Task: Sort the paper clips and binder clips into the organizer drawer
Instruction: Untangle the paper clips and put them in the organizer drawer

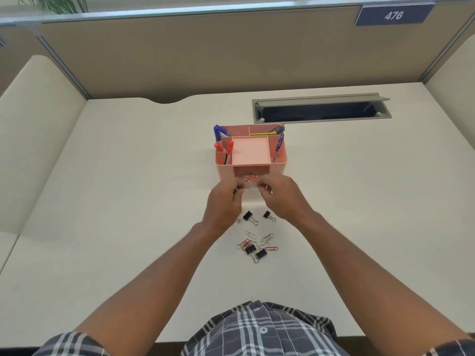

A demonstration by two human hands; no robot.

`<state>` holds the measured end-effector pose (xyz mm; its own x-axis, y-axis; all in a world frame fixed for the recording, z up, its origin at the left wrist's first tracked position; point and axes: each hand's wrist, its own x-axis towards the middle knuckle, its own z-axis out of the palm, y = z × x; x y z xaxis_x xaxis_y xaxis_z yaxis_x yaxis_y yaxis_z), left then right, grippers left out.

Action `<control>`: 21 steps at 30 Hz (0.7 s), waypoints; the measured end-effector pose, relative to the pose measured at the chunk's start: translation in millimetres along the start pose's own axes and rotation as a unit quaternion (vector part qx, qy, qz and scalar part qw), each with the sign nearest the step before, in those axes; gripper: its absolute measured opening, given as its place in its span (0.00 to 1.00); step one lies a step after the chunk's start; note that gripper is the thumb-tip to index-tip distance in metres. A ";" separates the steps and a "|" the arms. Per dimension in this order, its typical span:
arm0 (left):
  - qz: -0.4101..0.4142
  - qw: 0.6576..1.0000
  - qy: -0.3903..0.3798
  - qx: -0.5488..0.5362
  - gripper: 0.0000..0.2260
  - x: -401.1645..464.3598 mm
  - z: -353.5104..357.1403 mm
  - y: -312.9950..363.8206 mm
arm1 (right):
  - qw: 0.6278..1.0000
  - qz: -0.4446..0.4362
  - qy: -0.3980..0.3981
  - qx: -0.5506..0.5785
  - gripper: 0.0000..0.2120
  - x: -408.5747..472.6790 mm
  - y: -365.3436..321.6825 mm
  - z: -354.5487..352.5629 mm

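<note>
A pink desk organizer [279, 160] stands mid-desk with pens in its side slots. Its clear drawer [250, 181] is pulled out at the front and holds several red paper clips [248, 178]. My left hand [223, 204] pinches the drawer's left front corner and my right hand [285, 199] pinches its right front corner; the fingertips are blurred. Two black binder clips [248, 216] [267, 215] lie on the desk just under my hands. Closer to me sits a pile of red and silver paper clips [264, 238] with two more binder clips [250, 250] [261, 254].
A grey cable hatch [321, 109] is open in the desk behind the organizer, to the right. Beige partition walls [205, 55] close off the back and both sides. A silver paper clip [239, 219] lies partly under my left wrist.
</note>
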<state>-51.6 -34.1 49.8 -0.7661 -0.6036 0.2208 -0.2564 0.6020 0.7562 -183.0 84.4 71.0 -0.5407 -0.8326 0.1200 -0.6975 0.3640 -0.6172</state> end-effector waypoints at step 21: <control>0.030 0.964 -0.206 0.166 0.06 -69.3 22.7 -39.3 | 0.978 0.078 -0.182 -0.072 0.03 -76.2 28.6 51.3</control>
<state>-1.9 -4.1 -9.3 -0.9366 -0.3459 -0.0569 -0.3271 0.8040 0.4966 -137.7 136.9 4.3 -0.4603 -0.8465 -0.2673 -0.6932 0.5309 -0.4875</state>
